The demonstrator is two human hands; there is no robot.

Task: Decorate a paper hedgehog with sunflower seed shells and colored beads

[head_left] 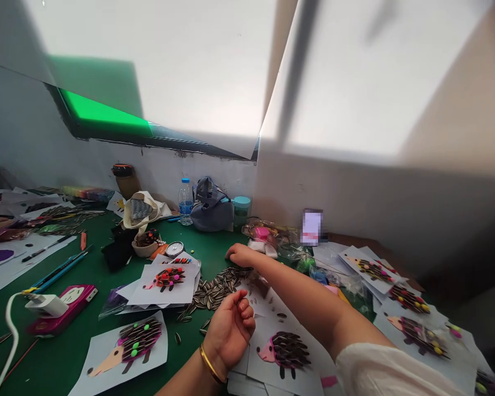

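My left hand, with a gold bangle at its wrist, is turned palm up with its fingers curled in; whatever they hold is hidden. My right hand reaches past the far edge of a pile of striped sunflower seeds. Its fingers are bent down and drawn together, and their tips are hard to see. Below my right forearm lies a paper hedgehog picture, its back covered with seeds. Another hedgehog picture with green balls lies left of my left hand.
Stacked hedgehog cards lie left of the seeds, more finished cards at the right. A pink power strip with a white charger sits at left. Along the wall stand a water bottle, a grey bag and a phone.
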